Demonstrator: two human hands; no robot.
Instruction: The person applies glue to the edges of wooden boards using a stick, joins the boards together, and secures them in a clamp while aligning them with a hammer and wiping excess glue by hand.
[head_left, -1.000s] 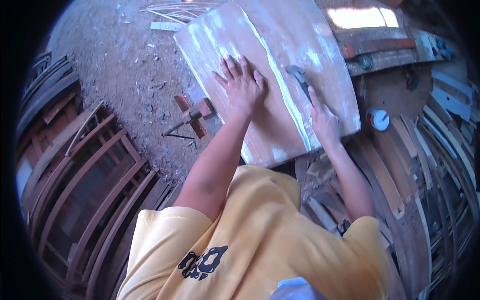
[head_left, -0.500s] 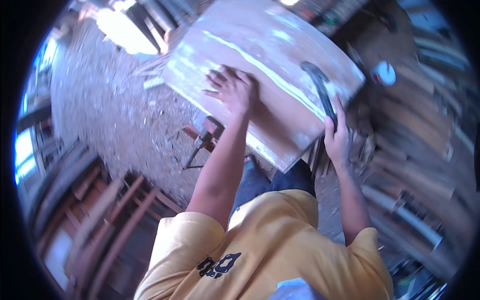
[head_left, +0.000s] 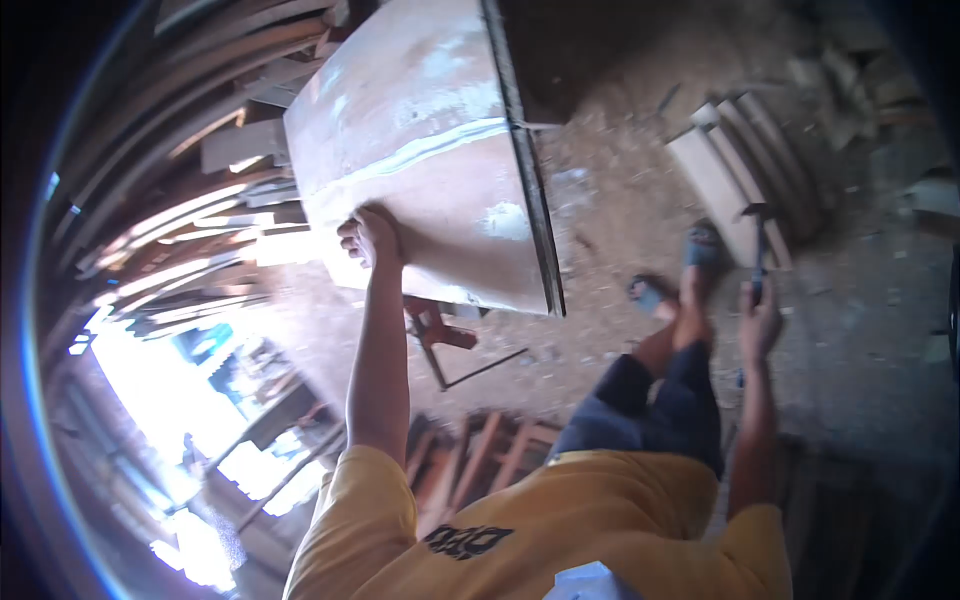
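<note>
A large wooden panel [head_left: 440, 190], pale brown with whitish smears and one long white streak, takes up the upper middle of the view. My left hand [head_left: 372, 238] rests on its surface near the lower left edge, fingers bent and slightly apart, with nothing in them. Off to the right of the panel, my right hand [head_left: 760, 325] is closed around the handle of a hammer [head_left: 760, 240]. The hammer points away from me, its dark head uppermost, over a stack of wooden pieces [head_left: 735, 180] on the floor.
Stacked boards [head_left: 190, 220] line the left side near a bright opening [head_left: 160, 390]. Below the panel stands a reddish stand with a metal rod [head_left: 445, 335]. My sandalled feet [head_left: 675, 280] are on the dirt floor, and wooden frames [head_left: 490, 455] lie close by.
The view has swung round, and the panel now appears further left. My right hand has moved off the panel with the hammer, away to the right. My left hand stays on the panel, fingers more bent.
</note>
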